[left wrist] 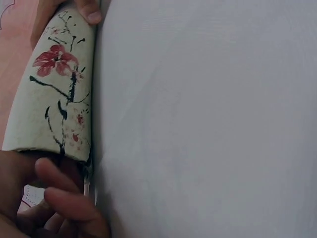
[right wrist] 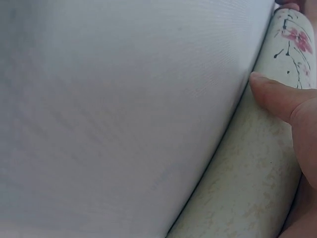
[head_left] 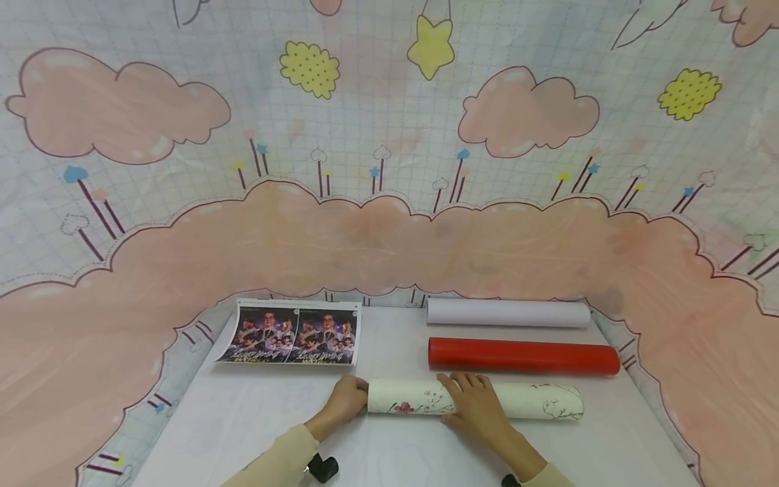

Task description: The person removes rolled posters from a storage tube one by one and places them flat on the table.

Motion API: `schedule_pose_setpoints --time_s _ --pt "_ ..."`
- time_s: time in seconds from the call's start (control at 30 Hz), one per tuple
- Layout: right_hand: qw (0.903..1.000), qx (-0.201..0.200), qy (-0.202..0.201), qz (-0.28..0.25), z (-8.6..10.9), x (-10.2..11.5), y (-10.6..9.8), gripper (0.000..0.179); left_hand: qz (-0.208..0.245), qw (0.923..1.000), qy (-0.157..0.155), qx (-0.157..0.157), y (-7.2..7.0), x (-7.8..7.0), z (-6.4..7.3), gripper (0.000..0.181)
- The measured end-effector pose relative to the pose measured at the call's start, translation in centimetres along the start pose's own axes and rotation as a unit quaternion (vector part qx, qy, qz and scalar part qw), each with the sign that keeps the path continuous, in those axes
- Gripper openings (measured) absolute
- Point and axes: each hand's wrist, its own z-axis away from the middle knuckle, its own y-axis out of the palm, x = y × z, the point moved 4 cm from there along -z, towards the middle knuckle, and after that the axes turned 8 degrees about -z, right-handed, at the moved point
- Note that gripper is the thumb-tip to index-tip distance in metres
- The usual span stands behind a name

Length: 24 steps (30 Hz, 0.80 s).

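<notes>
A cream paper roll (head_left: pixel 529 400) printed with plum blossoms lies crosswise on the table in the head view. At its left end is my left hand (head_left: pixel 347 400), with bent fingers gripping the rim. The left wrist view shows these fingers (left wrist: pixel 69 203) curled at the roll's open mouth, some tips hidden inside it. My right hand (head_left: pixel 477 406) holds the roll near its middle, fingers over the top and far side. In the right wrist view its thumb (right wrist: pixel 277 96) lies along the near side of the roll (right wrist: pixel 237 173).
Behind the cream roll lie a red roll (head_left: pixel 520 356) and, farther back, a white roll (head_left: pixel 508 314). A flat printed sheet (head_left: pixel 298 335) with two matching poster pictures rests at the back left of the white table (head_left: pixel 255 412). A cartoon-patterned cloth (head_left: pixel 365 237) hangs behind.
</notes>
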Motion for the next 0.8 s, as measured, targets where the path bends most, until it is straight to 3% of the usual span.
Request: schedule_pose_setpoints --time_s 0.23,0.57,0.7,0.8 --pt "1.0 -0.006 0.001 -0.002 -0.03 -0.02 0.02 0.082 -0.051 0.9981 -0.003 -0.034 0.18 -0.05 -0.08 0.019" --pt "0.9999 -0.007 0.008 -0.004 -0.06 0.0 0.06 0.081 -0.006 0.9991 -0.038 -0.02 0.74 0.49 -0.41 0.025" --pt "0.9999 -0.009 0.01 -0.004 -0.05 -0.09 0.05 0.082 0.006 0.9994 -0.033 -0.006 0.85 0.5 -0.29 0.023" --pt "0.9999 -0.012 0.007 -0.007 -0.09 0.02 0.09 0.081 -0.01 0.9997 -0.018 -0.013 0.57 0.39 -0.01 0.022"
